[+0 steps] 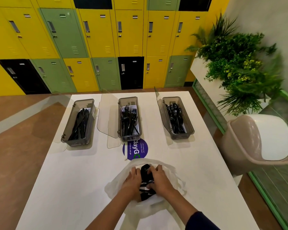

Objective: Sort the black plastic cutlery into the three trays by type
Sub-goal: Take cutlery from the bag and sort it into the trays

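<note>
On the white bench (pixel 73 180) the knife tray (pixel 76 142) stands far left; the fork tray (pixel 131 138) mid-row; nearer, the left hand (pixel 132 179) curls its fingers against a bundle of black cutlery (pixel 145 171) lying in an open plastic bag (pixel 116 190); the right hand (pixel 158 177) clamps its fingers over the same bundle; the spoon tray (pixel 181 136) stands right.

Both hands work inside a white plastic bag (pixel 163 173) on the white table (pixel 73 180): the left hand (pixel 132 179) and right hand (pixel 159 177) close around a bundle of black cutlery (pixel 145 170). Beyond stand three trays: knives (pixel 78 122), forks (pixel 129 119), spoons (pixel 177 117).
</note>
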Demonstrator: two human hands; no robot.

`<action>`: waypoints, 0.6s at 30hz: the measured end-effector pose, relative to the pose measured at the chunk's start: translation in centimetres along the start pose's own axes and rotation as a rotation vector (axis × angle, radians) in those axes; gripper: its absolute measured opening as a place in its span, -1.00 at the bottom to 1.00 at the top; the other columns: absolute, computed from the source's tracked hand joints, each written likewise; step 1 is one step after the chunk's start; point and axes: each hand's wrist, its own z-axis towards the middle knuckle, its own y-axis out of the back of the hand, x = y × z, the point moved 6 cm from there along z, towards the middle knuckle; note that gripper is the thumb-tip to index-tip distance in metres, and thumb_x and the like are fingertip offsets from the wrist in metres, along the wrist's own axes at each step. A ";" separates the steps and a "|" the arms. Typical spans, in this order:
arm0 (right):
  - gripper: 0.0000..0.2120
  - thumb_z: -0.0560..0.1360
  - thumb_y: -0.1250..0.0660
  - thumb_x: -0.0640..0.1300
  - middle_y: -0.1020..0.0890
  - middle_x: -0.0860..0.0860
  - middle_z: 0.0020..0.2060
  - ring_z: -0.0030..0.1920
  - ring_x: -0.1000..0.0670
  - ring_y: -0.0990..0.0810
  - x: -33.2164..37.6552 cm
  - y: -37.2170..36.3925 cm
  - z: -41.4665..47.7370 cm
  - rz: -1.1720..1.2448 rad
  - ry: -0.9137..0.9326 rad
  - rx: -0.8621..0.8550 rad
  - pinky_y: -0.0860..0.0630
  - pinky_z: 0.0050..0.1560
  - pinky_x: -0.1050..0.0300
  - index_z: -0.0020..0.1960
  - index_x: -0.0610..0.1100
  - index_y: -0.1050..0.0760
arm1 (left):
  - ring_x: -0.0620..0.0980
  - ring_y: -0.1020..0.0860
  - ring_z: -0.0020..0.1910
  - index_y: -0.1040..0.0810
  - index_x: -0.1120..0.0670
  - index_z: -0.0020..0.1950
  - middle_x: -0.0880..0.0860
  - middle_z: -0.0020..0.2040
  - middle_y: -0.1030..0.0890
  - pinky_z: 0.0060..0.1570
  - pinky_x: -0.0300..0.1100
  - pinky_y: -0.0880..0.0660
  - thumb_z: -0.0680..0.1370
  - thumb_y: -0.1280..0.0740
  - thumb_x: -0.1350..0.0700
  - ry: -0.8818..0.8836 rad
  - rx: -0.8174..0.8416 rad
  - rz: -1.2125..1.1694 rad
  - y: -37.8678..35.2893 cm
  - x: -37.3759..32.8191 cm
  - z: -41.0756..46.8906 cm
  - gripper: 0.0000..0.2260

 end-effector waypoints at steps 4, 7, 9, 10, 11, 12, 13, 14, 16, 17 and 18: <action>-0.44 0.35 -0.50 -0.18 -0.33 -0.09 0.19 0.22 -0.11 -0.44 -0.2 -0.4 0.0 0.096 0.013 0.079 -0.39 0.24 0.18 0.27 -0.15 -0.34 | 0.15 -0.19 0.38 -0.15 0.22 0.38 0.16 0.35 -0.23 0.30 -0.07 -0.30 0.36 -0.49 -0.01 -0.011 -0.007 0.025 0.6 0.0 0.2 -0.24; -0.41 0.36 -0.49 -0.12 -0.40 -0.14 0.26 0.26 -0.12 -0.42 -0.2 -0.5 -0.2 0.049 0.061 0.148 -0.37 0.28 0.14 0.31 -0.16 -0.33 | 0.13 -0.22 0.37 -0.18 0.18 0.37 0.12 0.34 -0.26 0.24 -0.03 -0.35 0.38 -0.47 -0.08 -0.007 -0.026 0.048 0.5 0.3 0.4 -0.26; -0.44 0.37 -0.49 -0.08 -0.48 -0.11 0.25 0.25 -0.11 -0.46 -0.3 -0.3 -0.4 0.041 0.078 0.159 -0.39 0.25 0.15 0.29 -0.16 -0.37 | 0.12 -0.23 0.36 -0.20 0.17 0.36 0.11 0.34 -0.27 0.22 -0.04 -0.37 0.41 -0.44 -0.06 -0.012 -0.036 0.057 0.3 0.3 0.4 -0.32; -0.46 0.37 -0.48 -0.06 -0.50 -0.10 0.23 0.24 -0.10 -0.47 -0.4 -0.3 -0.4 0.046 0.077 0.164 -0.39 0.24 0.15 0.28 -0.15 -0.38 | 0.11 -0.24 0.35 -0.21 0.16 0.36 0.12 0.34 -0.28 0.22 -0.05 -0.37 0.43 -0.42 -0.06 -0.015 -0.046 0.062 0.1 0.4 0.4 -0.36; -0.47 0.39 -0.47 -0.05 -0.50 -0.08 0.22 0.24 -0.09 -0.47 -0.6 -0.4 -0.5 0.061 0.071 0.166 -0.40 0.24 0.14 0.28 -0.14 -0.38 | 0.11 -0.25 0.34 -0.22 0.16 0.35 0.13 0.34 -0.28 0.22 -0.06 -0.37 0.45 -0.40 -0.04 -0.012 -0.049 0.072 0.0 0.4 0.3 -0.39; -0.49 0.41 -0.45 -0.06 -0.48 -0.07 0.19 0.24 -0.08 -0.46 -0.7 -0.4 -0.5 0.085 0.058 0.168 -0.39 0.24 0.14 0.28 -0.14 -0.37 | 0.12 -0.25 0.35 -0.22 0.17 0.35 0.14 0.34 -0.28 0.23 -0.07 -0.37 0.47 -0.38 -0.02 -0.010 -0.051 0.087 -0.1 0.5 0.3 -0.43; -0.54 0.44 -0.42 -0.08 -0.46 -0.04 0.14 0.21 -0.07 -0.45 -0.8 -0.5 -0.6 0.123 0.045 0.161 -0.39 0.24 0.14 0.26 -0.15 -0.37 | 0.12 -0.25 0.35 -0.23 0.18 0.35 0.15 0.34 -0.28 0.23 -0.08 -0.37 0.49 -0.35 0.02 -0.009 -0.054 0.107 -0.2 0.4 0.1 -0.46; -0.62 0.46 -0.39 -0.11 -0.45 -0.01 0.08 0.16 -0.04 -0.46 -1.0 -0.5 -0.6 0.173 0.031 0.147 -0.40 0.23 0.15 0.22 -0.14 -0.38 | 0.13 -0.26 0.35 -0.23 0.19 0.35 0.16 0.34 -0.29 0.23 -0.08 -0.36 0.51 -0.33 0.05 -0.009 -0.056 0.124 -0.2 0.4 0.0 -0.50; -0.77 0.49 -0.35 -0.18 -0.50 0.07 -0.07 0.04 0.01 -0.49 -1.2 -0.4 -0.7 0.289 -0.006 0.129 -0.42 0.14 0.20 0.11 -0.09 -0.39 | 0.13 -0.30 0.33 -0.25 0.20 0.34 0.18 0.33 -0.31 0.23 -0.10 -0.32 0.55 -0.25 0.12 -0.021 -0.070 0.165 -0.5 0.2 0.0 -0.60; -0.80 0.50 -0.33 -0.19 -0.52 0.10 -0.13 0.03 0.02 -0.52 -1.3 -0.4 -0.8 0.341 -0.029 0.140 -0.43 0.10 0.24 0.08 -0.07 -0.40 | 0.13 -0.32 0.31 -0.27 0.21 0.33 0.18 0.33 -0.33 0.22 -0.10 -0.30 0.56 -0.22 0.15 -0.028 -0.076 0.191 -0.5 0.1 -0.2 -0.63; -0.81 0.50 -0.32 -0.20 -0.54 0.11 -0.14 0.03 0.02 -0.54 -1.4 -0.5 -0.9 0.381 -0.051 0.162 -0.44 0.08 0.26 0.09 -0.06 -0.43 | 0.13 -0.34 0.30 -0.27 0.21 0.32 0.18 0.32 -0.34 0.20 -0.09 -0.30 0.57 -0.20 0.16 -0.031 -0.075 0.203 -0.7 0.1 -0.3 -0.65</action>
